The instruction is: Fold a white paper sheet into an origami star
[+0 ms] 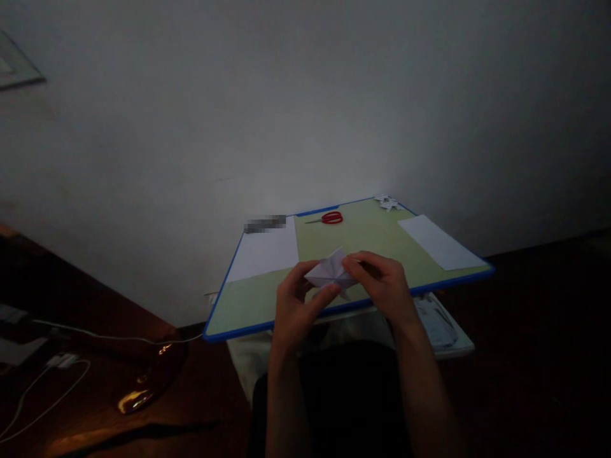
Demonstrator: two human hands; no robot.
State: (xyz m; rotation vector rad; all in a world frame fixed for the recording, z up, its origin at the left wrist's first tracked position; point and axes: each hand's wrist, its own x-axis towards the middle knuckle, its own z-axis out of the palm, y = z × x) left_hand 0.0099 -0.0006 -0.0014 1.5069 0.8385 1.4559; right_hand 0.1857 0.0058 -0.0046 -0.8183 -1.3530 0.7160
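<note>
A small folded white paper piece (328, 271) is held above the near edge of a green board with a blue rim (248, 299). My left hand (296, 306) pinches its lower left side with thumb and fingers. My right hand (382, 280) grips its right side, fingers curled over the top fold. Both hands are closed on the paper.
On the board lie red-handled scissors (330, 218) at the back, a white sheet (267, 251) at the left, a white strip (442, 242) at the right and a small folded white shape (389, 203) in the far corner. White cables (57, 366) run over the dark floor at the left. A pale wall stands behind.
</note>
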